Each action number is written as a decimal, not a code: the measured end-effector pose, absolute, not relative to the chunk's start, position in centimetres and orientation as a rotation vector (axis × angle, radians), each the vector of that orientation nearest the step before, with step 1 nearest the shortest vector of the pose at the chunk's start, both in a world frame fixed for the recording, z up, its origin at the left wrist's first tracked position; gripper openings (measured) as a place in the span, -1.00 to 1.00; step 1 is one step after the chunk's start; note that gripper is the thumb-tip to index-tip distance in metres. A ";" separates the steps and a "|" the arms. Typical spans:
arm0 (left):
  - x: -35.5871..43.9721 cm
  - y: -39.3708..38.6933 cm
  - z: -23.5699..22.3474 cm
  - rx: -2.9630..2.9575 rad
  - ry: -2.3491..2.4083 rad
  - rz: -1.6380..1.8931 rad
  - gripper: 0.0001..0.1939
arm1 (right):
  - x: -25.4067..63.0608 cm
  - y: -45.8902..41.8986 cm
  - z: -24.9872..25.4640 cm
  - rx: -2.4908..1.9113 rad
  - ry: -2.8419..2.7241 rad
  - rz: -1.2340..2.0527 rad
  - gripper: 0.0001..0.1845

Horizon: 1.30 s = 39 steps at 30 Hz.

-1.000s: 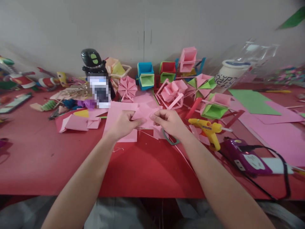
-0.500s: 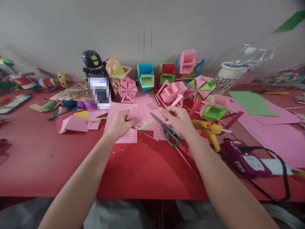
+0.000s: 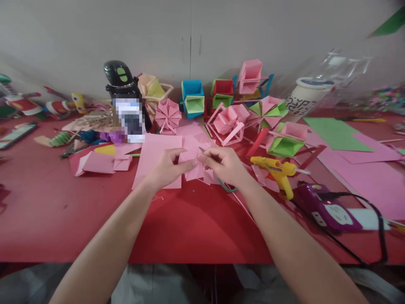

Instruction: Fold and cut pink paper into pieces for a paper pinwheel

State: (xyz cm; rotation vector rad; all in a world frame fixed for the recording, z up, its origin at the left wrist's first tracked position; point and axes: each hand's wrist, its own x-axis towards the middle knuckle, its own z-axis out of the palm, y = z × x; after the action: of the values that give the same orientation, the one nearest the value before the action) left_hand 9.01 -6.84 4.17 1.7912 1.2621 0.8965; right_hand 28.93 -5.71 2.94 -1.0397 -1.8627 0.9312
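Observation:
A small piece of pink paper [image 3: 190, 157] is held up between both hands above the red table. My left hand [image 3: 166, 169] is closed on its left side, the thumb lying across the lower edge. With thumb and fingertips pinched at the right edge of that paper is my right hand [image 3: 223, 164]; what lies beneath its fingers is hidden. Green-handled scissors [image 3: 227, 187] lie under my right hand, mostly covered, with the blade tip showing past the fingers. A pink sheet [image 3: 158, 162] lies flat beside my left hand.
Several folded paper models, including a blue box [image 3: 193, 89], stand along the back. At the right are a yellow glue gun [image 3: 278, 169], a purple power strip [image 3: 329, 211] with a cable, and a green sheet [image 3: 338, 133]. A phone [image 3: 130, 120] leans on a black figure [image 3: 117, 76].
My hands have come together, the left moving right and the right moving left, so both now meet at the small pink paper. My right hand now covers most of the scissors.

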 end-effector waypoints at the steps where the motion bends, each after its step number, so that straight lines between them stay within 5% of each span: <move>1: 9.0 -6.8 4.2 1.813 1.249 0.908 -0.61 | 28.9 -5.7 3.0 -1.032 -1.875 0.958 -0.58; 21: 9.4 -6.9 4.3 1.790 1.188 0.913 -0.54 | 28.2 -6.1 2.5 -0.988 -1.948 0.854 -0.65; 27: 8.9 -6.8 4.4 1.752 1.090 0.816 -0.68 | 28.4 -6.0 2.5 -1.047 -1.920 0.898 -0.52; 34: 8.8 -6.4 3.9 1.787 1.119 0.945 -0.74 | 28.5 -5.6 2.1 -0.946 -1.988 1.033 -0.68; 39: 8.9 -6.4 3.9 1.833 1.153 1.036 -0.81 | 28.2 -5.8 2.0 -1.035 -1.928 0.894 -0.53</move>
State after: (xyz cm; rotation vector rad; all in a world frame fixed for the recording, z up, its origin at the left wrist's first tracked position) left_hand 8.92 -6.40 3.93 1.8328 1.1529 1.0364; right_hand 28.22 -5.81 2.03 -1.0354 -1.9282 0.8940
